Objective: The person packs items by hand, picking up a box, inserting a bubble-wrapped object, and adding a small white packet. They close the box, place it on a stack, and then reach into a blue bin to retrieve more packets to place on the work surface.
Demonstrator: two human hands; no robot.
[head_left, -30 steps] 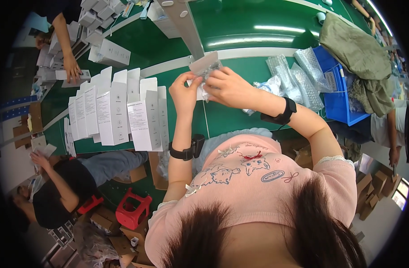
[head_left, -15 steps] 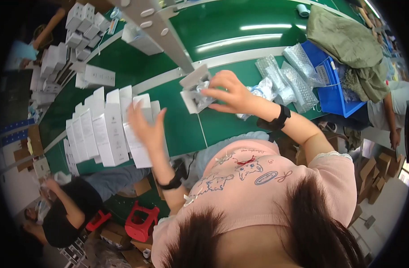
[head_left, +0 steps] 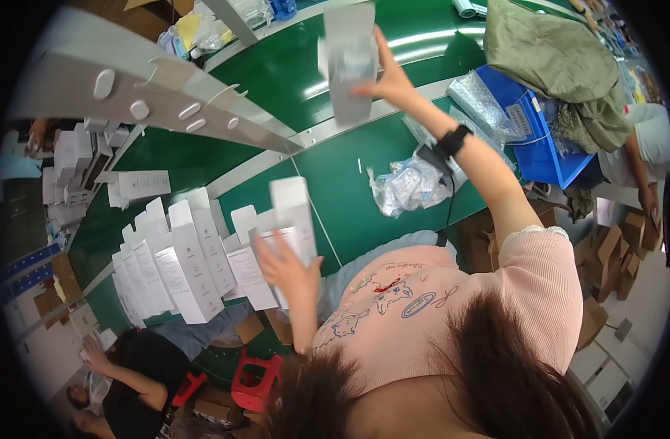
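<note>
On the green worktop [head_left: 364,197], the person's two hands are well apart. The right hand [head_left: 390,82] is stretched far forward over the upper part of the bench, fingers closed on the edge of a pale grey flat package [head_left: 348,67] that it holds upright in the air, clear of the surface. A black wristband [head_left: 453,139] sits on that arm. The left hand [head_left: 282,268] is near the body, fingers spread and wrapped around the side of a tall white carton [head_left: 295,219] with its top flap open; that carton stands at the right end of a row of white cartons [head_left: 181,267] of the same kind, all upright with flaps raised and packed close together (the hand hides how far its thumb reaches around the back). Between the two hands, on the green surface, lies a crumpled heap of clear plastic bags [head_left: 408,183]. Further right, a blue bin [head_left: 543,157] sits at the bench edge with an olive cloth [head_left: 551,62] draped above it. A white perforated rail [head_left: 145,91] crosses the upper left
</note>
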